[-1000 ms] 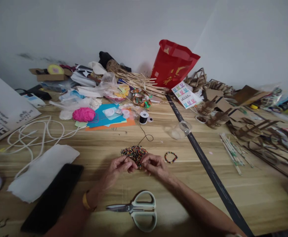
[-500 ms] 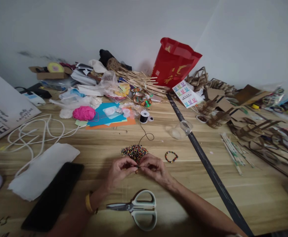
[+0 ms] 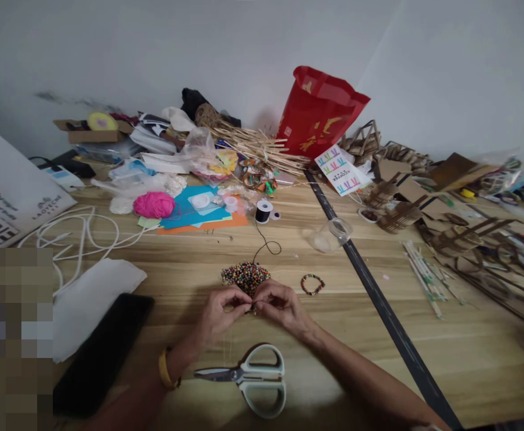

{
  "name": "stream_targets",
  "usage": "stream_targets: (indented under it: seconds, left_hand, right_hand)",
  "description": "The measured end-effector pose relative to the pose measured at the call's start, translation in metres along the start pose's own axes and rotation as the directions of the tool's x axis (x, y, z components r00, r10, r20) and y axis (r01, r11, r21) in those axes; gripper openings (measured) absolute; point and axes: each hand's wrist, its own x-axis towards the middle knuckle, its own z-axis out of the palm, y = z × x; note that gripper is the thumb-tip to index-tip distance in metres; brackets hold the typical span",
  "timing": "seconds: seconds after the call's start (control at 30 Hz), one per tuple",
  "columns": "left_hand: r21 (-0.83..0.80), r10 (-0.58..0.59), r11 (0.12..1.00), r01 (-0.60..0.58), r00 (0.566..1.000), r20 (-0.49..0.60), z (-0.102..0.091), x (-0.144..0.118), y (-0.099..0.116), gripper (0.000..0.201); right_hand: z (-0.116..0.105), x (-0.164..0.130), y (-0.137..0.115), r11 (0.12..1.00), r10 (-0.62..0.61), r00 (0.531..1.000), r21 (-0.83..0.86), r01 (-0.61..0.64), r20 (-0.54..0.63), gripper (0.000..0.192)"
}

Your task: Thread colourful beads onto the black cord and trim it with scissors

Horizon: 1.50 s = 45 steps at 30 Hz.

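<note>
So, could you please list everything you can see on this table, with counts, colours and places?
pile of small multicoloured beads: one, mixed colours, table centre, at the fingertips
finished bead bracelet: one, multicoloured, right of the pile
spool of black thread: one, black, behind the pile
grey-handled scissors: one, near edge
pink yarn ball: one, left rear
red paper bag: one, by the wall
black phone: one, near left
white cord: one, coiled, left
wooden table: one, light wood
left hand: pinched at the beads, yellow wristband
right hand: pinched at the beads
</note>
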Motion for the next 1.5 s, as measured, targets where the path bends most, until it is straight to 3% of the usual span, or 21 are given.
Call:
stream_targets:
  seconds: [0.2, 0.37, 0.5, 0.67, 0.77, 0.87, 1.07, 1.33, 1.4, 1.5]
  left_hand:
    - [-0.238, -0.167, 0.958, 0.161, 0.986, -0.007, -0.008, 0.001, 0.004, 0.010]
    - [-0.368, -0.160, 0.917, 0.156, 0.987, 0.018, -0.010, 0.002, 0.001, 0.009]
    - [-0.317, -0.174, 0.932, 0.177, 0.984, 0.038, -0.009, 0.002, 0.001, 0.011]
    - [-0.268, -0.225, 0.935, 0.232, 0.973, 0.057, -0.006, 0.003, 0.008, 0.015]
    - [-0.185, -0.201, 0.960, 0.208, 0.978, 0.061, -0.004, 0.003, 0.012, 0.014]
    - [-0.113, -0.146, 0.981, 0.157, 0.984, 0.103, -0.003, 0.001, 0.013, 0.012]
    - [-0.088, -0.119, 0.987, 0.135, 0.978, 0.170, -0.001, 0.000, 0.008, 0.006]
    - [0.054, -0.111, 0.993, 0.106, 0.989, 0.102, 0.002, -0.001, 0.000, 0.005]
    - [0.160, -0.067, 0.986, 0.053, 0.995, 0.079, 0.003, -0.003, -0.001, 0.009]
    - [0.360, 0.094, 0.925, -0.118, 0.992, 0.082, 0.004, -0.006, 0.000, 0.014]
  right_hand:
    - [-0.001, 0.000, 0.007, 0.975, 0.108, 0.994, 0.196, -0.107, 0.005, 0.023]
    - [-0.001, -0.001, 0.011, 0.915, 0.296, 0.955, 0.286, -0.285, 0.004, 0.028]
    - [-0.001, 0.000, 0.015, 0.920, 0.298, 0.955, 0.271, -0.283, -0.013, 0.029]
    - [-0.002, -0.001, 0.008, 0.999, 0.039, 0.995, -0.022, -0.041, -0.086, 0.023]
    - [-0.001, -0.003, -0.002, 0.986, -0.037, 0.999, -0.162, 0.037, 0.007, 0.018]
    - [-0.001, -0.003, -0.007, 0.978, -0.064, 0.993, -0.189, 0.083, 0.102, 0.015]
    - [0.000, -0.005, 0.005, 0.974, 0.007, 0.983, -0.226, 0.035, 0.183, 0.013]
    - [-0.001, -0.008, 0.009, 0.948, 0.042, 0.983, -0.319, 0.018, 0.180, 0.014]
    - [-0.001, -0.008, 0.009, 0.951, 0.047, 0.982, -0.310, 0.012, 0.183, 0.014]
    - [0.000, -0.007, 0.008, 0.957, 0.069, 0.982, -0.289, -0.015, 0.177, 0.013]
